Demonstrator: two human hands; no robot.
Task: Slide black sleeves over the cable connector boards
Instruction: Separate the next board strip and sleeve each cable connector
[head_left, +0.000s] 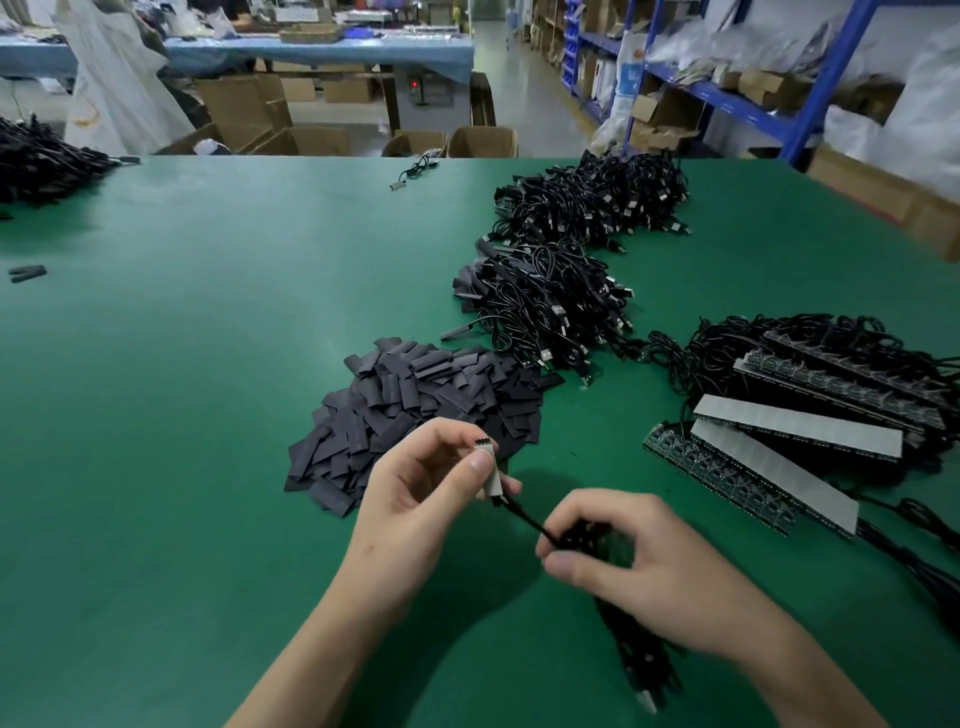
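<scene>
My left hand (415, 499) pinches a small connector board (490, 475), its white backing facing me and a row of pins at the top. A black cable (524, 519) runs from the board down into my right hand (639, 571), which holds the coiled rest of the cable; its USB plug (649, 701) hangs below. A heap of flat black sleeves (415, 410) lies on the green table (208, 415) just beyond my left hand. No sleeve is on the board.
Two heaps of black USB cables (556, 306) (597, 202) lie further back on the right. Strips of joined connector boards (800, 431) with cables lie at the right. Another cable pile (36, 161) sits far left; loose sleeves (26, 273) lie at the left edge.
</scene>
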